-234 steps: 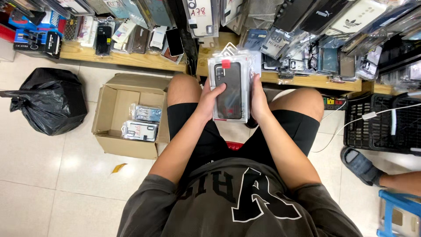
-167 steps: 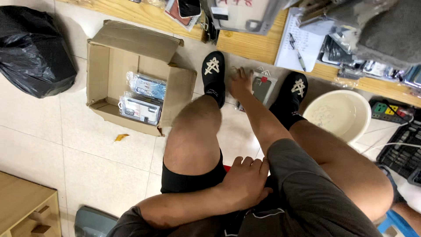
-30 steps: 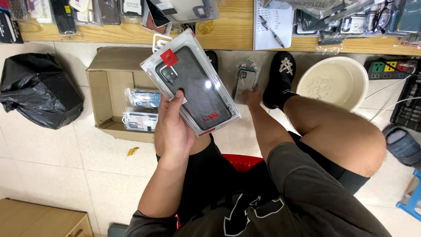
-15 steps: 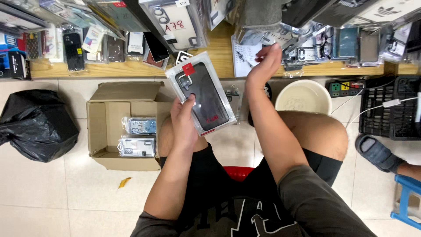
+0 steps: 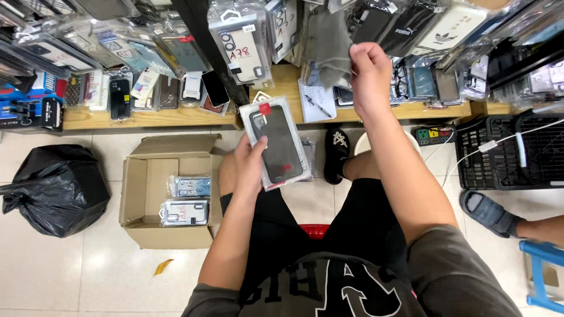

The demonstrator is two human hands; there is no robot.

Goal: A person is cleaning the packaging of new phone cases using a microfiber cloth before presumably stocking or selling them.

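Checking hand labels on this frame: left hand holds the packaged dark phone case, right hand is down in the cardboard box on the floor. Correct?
Not quite. The left hand does hold the packaged dark phone case, but the right hand is not in the cardboard box. It is raised to the hanging packaged cases above the wooden shelf. The head view shows this.

This was a small shop selling phone cases — or its stockroom. A long wooden shelf (image 5: 147,117) ran low across the scene, and above it hung crowded rows of packaged phone cases (image 5: 244,50) in clear sleeves. Below the shelf, on the pale tiled floor (image 5: 53,276), an open cardboard box (image 5: 147,182) held more packaged cases — beside it slumped a black rubbish bag (image 5: 56,188). Right of the shelf stood black plastic crates (image 5: 511,155).
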